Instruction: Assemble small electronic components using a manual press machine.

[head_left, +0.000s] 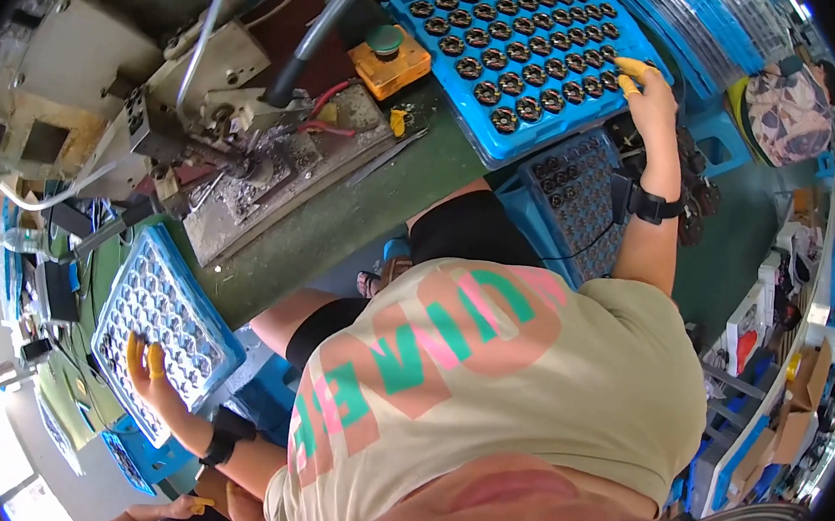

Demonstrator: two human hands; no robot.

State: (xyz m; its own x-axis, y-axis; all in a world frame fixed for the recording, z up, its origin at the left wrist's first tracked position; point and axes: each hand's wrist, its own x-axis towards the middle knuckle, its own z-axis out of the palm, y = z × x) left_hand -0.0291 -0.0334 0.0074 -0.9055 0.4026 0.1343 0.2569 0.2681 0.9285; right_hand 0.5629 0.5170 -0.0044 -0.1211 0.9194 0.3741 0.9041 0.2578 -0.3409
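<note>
Yellow finger covers are on the fingers of both hands, and a dark band circles each wrist. My right hand [649, 97] reaches to the right edge of a blue tray [494, 147], which carries rows of small round dark parts [534, 75]. Its thumb and forefinger stand apart beside the outermost parts, with nothing visible between them. Over at the left, my left hand [153, 381] hangs above the near part of a second blue-edged tray [233, 351], filled with rows of round silvery pieces. Its fingers stretch out over the pieces; whether they touch one is unclear.
Between the trays stands a metal bench machine [239, 133] with red-handled pliers [329, 111] and scraps on its base. An orange box [391, 62] with a green round top sits behind. A lower tray of parts [575, 195] is beside my leg. Other people [794, 111] are nearby.
</note>
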